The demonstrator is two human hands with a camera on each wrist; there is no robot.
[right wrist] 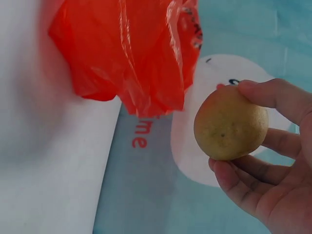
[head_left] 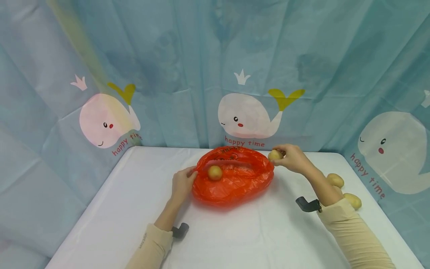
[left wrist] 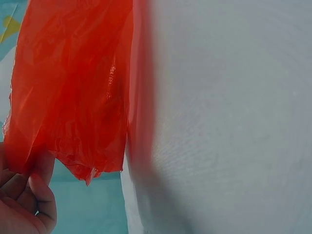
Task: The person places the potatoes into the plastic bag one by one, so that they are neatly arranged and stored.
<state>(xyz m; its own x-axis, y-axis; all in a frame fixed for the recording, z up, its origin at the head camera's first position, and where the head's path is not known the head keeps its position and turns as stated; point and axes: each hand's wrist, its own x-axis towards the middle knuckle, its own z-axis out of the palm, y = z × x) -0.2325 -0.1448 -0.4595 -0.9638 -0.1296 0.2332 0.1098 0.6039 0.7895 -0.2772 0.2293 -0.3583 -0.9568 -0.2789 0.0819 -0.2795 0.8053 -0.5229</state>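
My left hand pinched the red bag by its left edge at mid-table, some fingertips hidden by plastic. My right hand pinched a potato near the bag's right edge. Another potato showed at the bag's mouth; how deep, I couldn't tell. My forearm partly covered the loose potatoes. The tabletop was white, and blue whale-printed curtains hung around it.
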